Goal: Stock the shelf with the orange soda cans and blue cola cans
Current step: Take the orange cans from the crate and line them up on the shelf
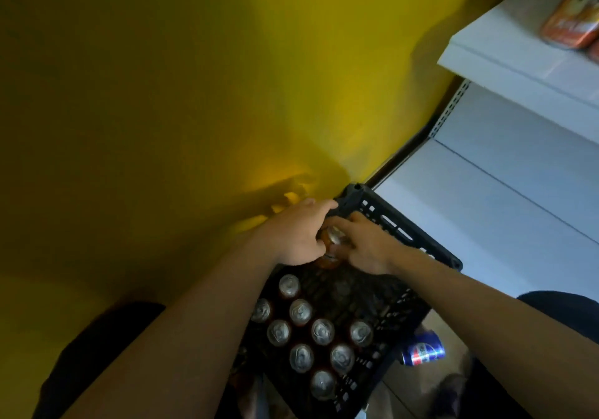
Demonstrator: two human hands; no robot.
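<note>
A black plastic crate (402, 234) holds several upright orange soda cans (301, 311) with silver tops. At the crate's far end, my left hand (296, 237) and my right hand (366, 247) both curl around orange cans (335, 237) clustered between them. Another orange can (327, 261) shows just below the hands. A blue cola can (421, 350) lies on its side on the floor, right of the crate. The white shelf (486, 198) stands to the right, its lower board bare.
A yellow wall (162, 94) fills the left and top. An upper white shelf board (505, 52) at the top right carries an orange packaged product (573, 13). My dark-clothed knees flank the crate at the bottom.
</note>
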